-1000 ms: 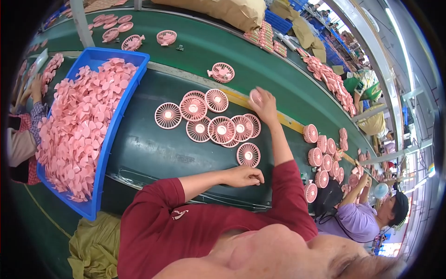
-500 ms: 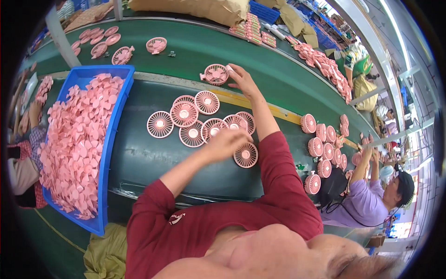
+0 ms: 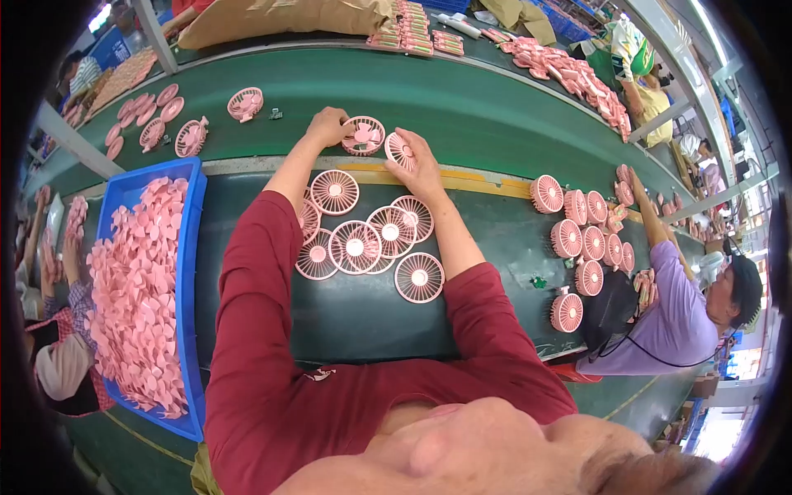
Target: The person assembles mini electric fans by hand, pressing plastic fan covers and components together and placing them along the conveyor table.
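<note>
At the near edge of the green belt, my left hand grips a pink fan housing by its left side; fan blades show inside it. My right hand is closed on a round pink fan grille, held tilted just right of the housing and apart from it. Between my forearms, several loose pink grilles lie overlapping on the dark green table. One more grille lies nearest me.
A blue bin heaped with pink fan blades stands at left. Housings and pink discs rest on the belt. Several assembled fan heads sit at right, near a co-worker in purple. Another person sits far left.
My left hand has moved from the loose grilles up to the housing and taken hold of its side. My right hand now holds a grille beside the housing. The view has shifted slightly.
</note>
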`<state>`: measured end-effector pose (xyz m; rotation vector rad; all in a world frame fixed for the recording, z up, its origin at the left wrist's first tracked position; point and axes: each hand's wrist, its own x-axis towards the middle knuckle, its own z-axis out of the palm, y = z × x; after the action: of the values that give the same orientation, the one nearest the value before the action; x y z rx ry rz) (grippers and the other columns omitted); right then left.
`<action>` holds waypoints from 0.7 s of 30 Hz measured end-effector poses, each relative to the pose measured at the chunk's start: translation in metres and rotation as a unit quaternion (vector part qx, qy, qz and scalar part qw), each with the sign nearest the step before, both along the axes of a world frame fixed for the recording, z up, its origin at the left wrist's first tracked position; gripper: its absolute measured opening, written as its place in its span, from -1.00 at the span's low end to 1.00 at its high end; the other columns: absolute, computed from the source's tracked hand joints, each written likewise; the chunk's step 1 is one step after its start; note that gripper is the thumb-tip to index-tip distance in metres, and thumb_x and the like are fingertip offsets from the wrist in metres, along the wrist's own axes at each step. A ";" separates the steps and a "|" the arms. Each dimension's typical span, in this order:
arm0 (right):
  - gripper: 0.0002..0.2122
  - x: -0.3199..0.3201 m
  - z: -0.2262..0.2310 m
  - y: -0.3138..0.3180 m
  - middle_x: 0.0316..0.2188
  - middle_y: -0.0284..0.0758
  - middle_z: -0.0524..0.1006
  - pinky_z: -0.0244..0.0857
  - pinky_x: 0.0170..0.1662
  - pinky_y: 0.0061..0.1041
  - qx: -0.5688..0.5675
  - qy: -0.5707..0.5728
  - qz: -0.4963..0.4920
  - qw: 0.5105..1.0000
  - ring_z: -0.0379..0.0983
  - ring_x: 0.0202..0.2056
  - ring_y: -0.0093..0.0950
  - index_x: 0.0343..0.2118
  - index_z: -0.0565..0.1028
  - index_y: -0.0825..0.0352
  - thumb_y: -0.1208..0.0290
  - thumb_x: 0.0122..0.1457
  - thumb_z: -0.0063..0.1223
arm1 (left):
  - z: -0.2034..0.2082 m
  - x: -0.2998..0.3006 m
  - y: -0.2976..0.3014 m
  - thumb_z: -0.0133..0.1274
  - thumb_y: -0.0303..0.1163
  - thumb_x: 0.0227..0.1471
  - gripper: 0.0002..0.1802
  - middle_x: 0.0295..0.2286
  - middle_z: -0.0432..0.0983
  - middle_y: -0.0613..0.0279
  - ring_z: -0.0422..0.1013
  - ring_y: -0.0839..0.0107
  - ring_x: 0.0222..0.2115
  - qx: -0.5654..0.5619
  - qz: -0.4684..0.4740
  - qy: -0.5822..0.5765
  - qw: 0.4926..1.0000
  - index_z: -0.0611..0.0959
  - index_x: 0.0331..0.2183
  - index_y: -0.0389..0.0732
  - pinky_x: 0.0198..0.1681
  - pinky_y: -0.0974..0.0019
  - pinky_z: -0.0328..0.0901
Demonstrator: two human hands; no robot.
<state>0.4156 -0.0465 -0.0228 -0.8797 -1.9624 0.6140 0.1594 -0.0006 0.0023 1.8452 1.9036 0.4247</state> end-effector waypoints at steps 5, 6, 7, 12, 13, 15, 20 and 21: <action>-0.40 0.028 -0.016 0.028 0.07 -0.18 0.40 0.19 0.17 -0.40 -0.108 0.151 0.022 0.982 0.35 0.09 -0.35 0.14 0.35 0.33 0.36 0.00 0.28 | 0.028 0.062 -0.030 0.06 -0.34 0.09 -0.83 -0.44 0.58 0.03 0.51 0.01 -0.35 0.318 -0.015 -0.124 0.940 0.48 -0.31 -0.21 -0.33 0.03 0.35; -0.43 0.018 -0.004 0.020 0.05 -0.23 0.42 0.21 0.13 -0.49 -0.145 0.212 0.046 0.965 0.37 0.04 -0.47 0.15 0.33 0.40 0.42 0.05 0.24 | 0.040 0.060 -0.054 0.05 -0.34 0.11 -0.84 -0.45 0.58 0.04 0.51 0.01 -0.38 0.344 0.015 -0.106 0.933 0.46 -0.30 -0.20 -0.37 0.04 0.36; -0.45 0.013 -0.003 0.021 0.03 -0.25 0.42 0.29 0.05 -0.51 -0.154 0.227 0.042 0.961 0.38 0.00 -0.49 0.17 0.32 0.37 0.41 0.09 0.18 | 0.042 0.057 -0.069 0.04 -0.34 0.12 -0.86 -0.50 0.57 0.06 0.51 0.01 -0.43 0.380 0.035 -0.075 0.921 0.46 -0.31 -0.17 -0.43 0.04 0.35; -0.45 -0.010 0.008 0.009 0.03 -0.28 0.41 0.38 -0.05 -0.55 -0.176 0.258 0.075 0.947 0.39 -0.05 -0.52 0.20 0.29 0.33 0.44 0.12 0.13 | 0.026 0.035 -0.102 0.06 -0.35 0.10 -0.86 -0.47 0.55 0.08 0.49 0.06 -0.43 0.396 0.105 0.010 0.912 0.48 -0.30 -0.14 -0.41 0.06 0.34; -0.45 -0.012 0.011 0.006 0.03 -0.28 0.41 0.38 -0.05 -0.55 -0.177 0.257 0.077 0.947 0.39 -0.05 -0.52 0.20 0.29 0.33 0.44 0.12 0.13 | 0.027 0.038 -0.106 0.07 -0.36 0.09 -0.85 -0.44 0.54 0.07 0.49 0.07 -0.39 0.420 0.109 -0.008 0.901 0.49 -0.28 -0.15 -0.38 0.08 0.35; -0.43 -0.015 0.026 -0.002 0.05 -0.27 0.41 0.32 0.04 -0.53 -0.067 0.188 0.065 0.978 0.39 -0.02 -0.50 0.18 0.30 0.34 0.45 0.07 0.18 | 0.035 0.043 -0.112 0.07 -0.42 0.05 -0.76 -0.35 0.52 0.02 0.47 0.08 -0.31 0.461 0.120 -0.083 0.875 0.53 -0.18 -0.19 -0.26 0.16 0.35; -0.29 -0.028 0.074 -0.042 0.03 -0.17 0.41 0.13 0.21 -0.21 0.168 0.036 0.038 0.984 0.25 0.14 -0.15 0.03 0.40 0.30 0.26 -0.27 0.44 | 0.013 0.061 -0.119 0.04 -0.42 0.12 -0.75 -0.22 0.54 0.13 0.46 0.35 -0.18 0.365 0.137 -0.360 0.848 0.58 -0.15 -0.30 -0.05 0.30 0.33; -0.30 -0.035 0.076 -0.050 0.03 -0.15 0.40 0.13 0.20 -0.19 0.167 0.032 0.051 0.984 0.23 0.15 -0.13 0.03 0.42 0.27 0.24 -0.27 0.45 | 0.006 0.059 -0.124 0.02 -0.45 0.15 -0.77 -0.16 0.52 0.19 0.43 0.42 -0.14 0.331 0.126 -0.448 0.821 0.57 -0.15 -0.32 -0.01 0.33 0.32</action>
<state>0.3802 -0.0960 0.0530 -0.5487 -1.9865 0.3490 0.2184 -0.1246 0.0080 1.2719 1.3550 1.8578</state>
